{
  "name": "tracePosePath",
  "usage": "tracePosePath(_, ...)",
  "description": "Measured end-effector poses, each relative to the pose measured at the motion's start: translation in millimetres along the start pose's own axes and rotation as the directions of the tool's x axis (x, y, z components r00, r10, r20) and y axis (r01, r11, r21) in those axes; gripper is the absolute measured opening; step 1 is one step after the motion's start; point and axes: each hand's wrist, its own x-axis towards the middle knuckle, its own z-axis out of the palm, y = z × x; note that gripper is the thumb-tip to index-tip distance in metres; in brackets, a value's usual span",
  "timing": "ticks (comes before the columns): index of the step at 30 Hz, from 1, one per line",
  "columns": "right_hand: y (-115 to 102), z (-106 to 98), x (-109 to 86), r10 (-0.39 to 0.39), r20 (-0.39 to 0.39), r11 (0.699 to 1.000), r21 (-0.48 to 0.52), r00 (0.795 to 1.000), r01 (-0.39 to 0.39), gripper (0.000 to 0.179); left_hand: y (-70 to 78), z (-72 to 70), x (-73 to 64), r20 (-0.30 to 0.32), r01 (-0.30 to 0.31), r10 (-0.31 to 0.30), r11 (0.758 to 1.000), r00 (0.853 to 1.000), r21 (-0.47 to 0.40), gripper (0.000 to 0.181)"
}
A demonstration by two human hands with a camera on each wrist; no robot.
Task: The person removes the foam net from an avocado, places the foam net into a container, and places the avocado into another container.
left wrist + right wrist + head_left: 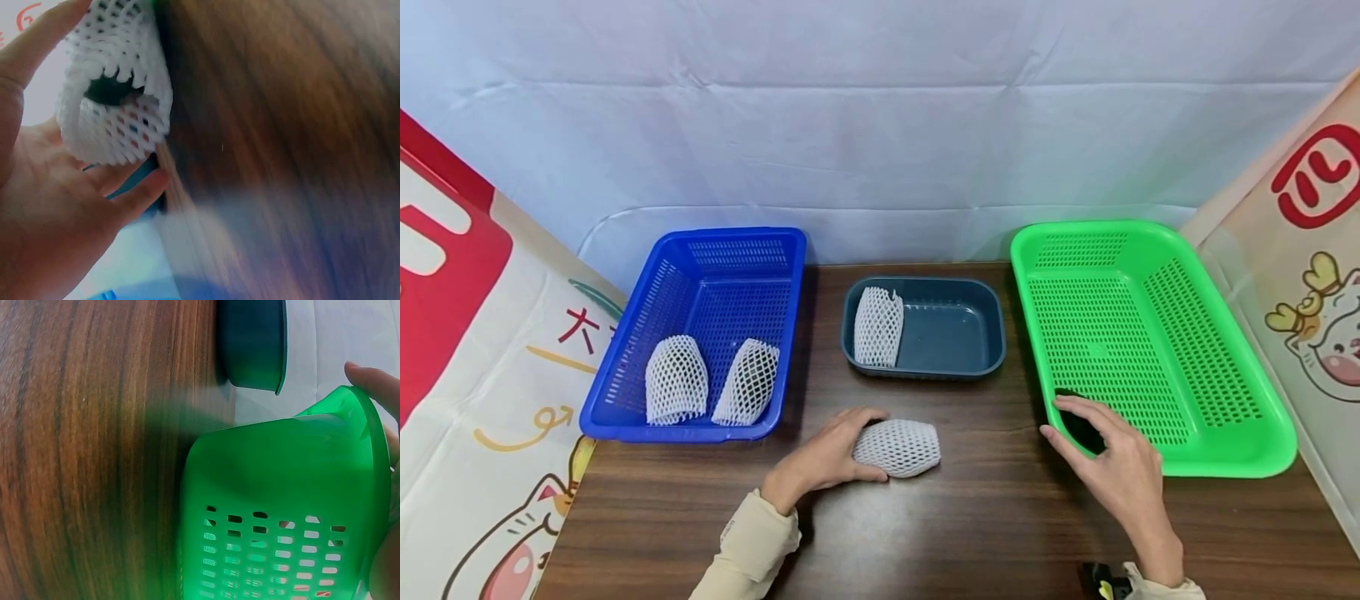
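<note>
My left hand (829, 454) grips a white foam net sleeve (898, 448) just above the table, thumb and fingers on either side. A dark patch shows through the sleeve's open end in the left wrist view. Over the near left corner of the green basket (1228, 454), my right hand (1112, 454) holds a dark, rounded object (1084, 427) between thumb and fingers. Its kind cannot be made out, and the hand partly hides it. In the right wrist view, the basket's wall (269, 469) covers that object.
A blue basket (688, 432) at the left holds two net sleeves (677, 379), the right one with something dark inside. Between the baskets, a dark teal tray (951, 333) contains another net sleeve (878, 327). Behind them hangs a pale cloth (895, 150). The wooden table (977, 533) spreads in front.
</note>
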Motion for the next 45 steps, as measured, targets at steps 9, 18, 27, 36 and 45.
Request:
tracePosePath(9,0,-1,-0.4,0.0,0.005,1.0,-0.004,1.0,0.0,0.045,-9.7,-2.2,-3.0,-0.04,-0.025,0.027,0.999,0.999,0.045,0.068)
tracePosePath(18,1,-1,0.4,0.004,0.001,1.0,0.011,1.0,-0.004,0.045,-14.4,-1.9,-4.9,-0.061,-0.024,0.027,0.998,0.998,0.061,0.065)
tracePosePath(27,2,0,0.9,-0.065,-0.019,0.995,0.079,0.998,0.066,0.046,-24.1,3.5,-6.3,-0.129,-0.091,0.107,0.988,0.986,0.122,0.054)
tracePosePath(36,-29,18,11.8,-0.29,-0.298,0.892,0.26,0.909,0.369,0.048,-25.9,2.9,-4.5,-0.164,-0.081,0.11,0.981,0.98,0.178,0.044)
tracePosePath(45,-65,56,-8.6,-0.327,0.106,0.878,0.402,0.939,0.26,0.031,-23.2,2.0,-3.6,-0.175,-0.039,0.077,0.977,0.982,0.211,0.04)
